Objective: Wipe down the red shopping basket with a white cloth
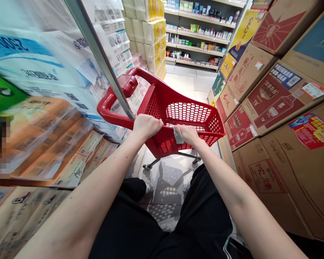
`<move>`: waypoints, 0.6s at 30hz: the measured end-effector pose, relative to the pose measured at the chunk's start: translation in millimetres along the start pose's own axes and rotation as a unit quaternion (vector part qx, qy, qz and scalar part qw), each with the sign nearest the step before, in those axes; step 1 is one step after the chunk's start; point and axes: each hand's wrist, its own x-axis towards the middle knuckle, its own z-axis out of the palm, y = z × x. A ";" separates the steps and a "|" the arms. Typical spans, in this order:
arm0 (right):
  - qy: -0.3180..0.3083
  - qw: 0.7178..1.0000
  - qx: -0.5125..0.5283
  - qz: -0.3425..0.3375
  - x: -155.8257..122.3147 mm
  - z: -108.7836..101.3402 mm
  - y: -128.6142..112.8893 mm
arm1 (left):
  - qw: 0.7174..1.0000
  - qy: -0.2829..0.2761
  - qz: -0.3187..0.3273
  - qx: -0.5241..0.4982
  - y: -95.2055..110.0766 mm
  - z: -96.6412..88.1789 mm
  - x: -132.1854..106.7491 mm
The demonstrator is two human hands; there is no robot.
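A red plastic shopping cart (162,142) with a perforated basket stands in front of me, turned sideways, its handle end to the left. My left hand (148,126) is closed around the cart's near rim, close to the foot of a metal pole (102,57) that slants up to the upper left. My right hand (188,134) is closed over the same rim further right, pinching a pale grey cloth (179,136) against it. Part of the cloth is hidden under the fingers. Nothing shows inside the basket.
Stacked plastic-wrapped paper packs (40,64) line the left side, close to the cart's handle. Cardboard cartons (275,93) are piled along the right. Behind the cart, a tiled floor (189,77) leads to shelves of bottles and tubes (202,34). My feet are below the cart.
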 end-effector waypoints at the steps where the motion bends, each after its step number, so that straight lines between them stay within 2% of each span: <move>1: 0.003 1.000 0.002 0.002 0.7 -0.7 -5.3 | 1.000 0.002 0.001 -0.001 -0.9 0.4 -0.7; 6: 0.001 1.000 0.017 -0.004 4.9 -2.8 -17.6 | 1.000 0.010 0.001 -0.012 -0.9 -0.7 -3.6; 11: 0.008 0.999 0.045 -0.016 0.1 4.5 1.9 | 1.000 0.005 -0.002 -0.015 3.6 -6.5 -4.9; 15: 0.003 0.998 0.002 0.057 -13.4 10.0 25.6 | 1.000 0.000 -0.009 -0.008 6.3 -7.9 -3.8; 18: 0.019 0.994 -0.033 0.098 -21.8 11.9 31.0 | 1.000 0.003 -0.016 -0.006 8.3 -7.6 -2.6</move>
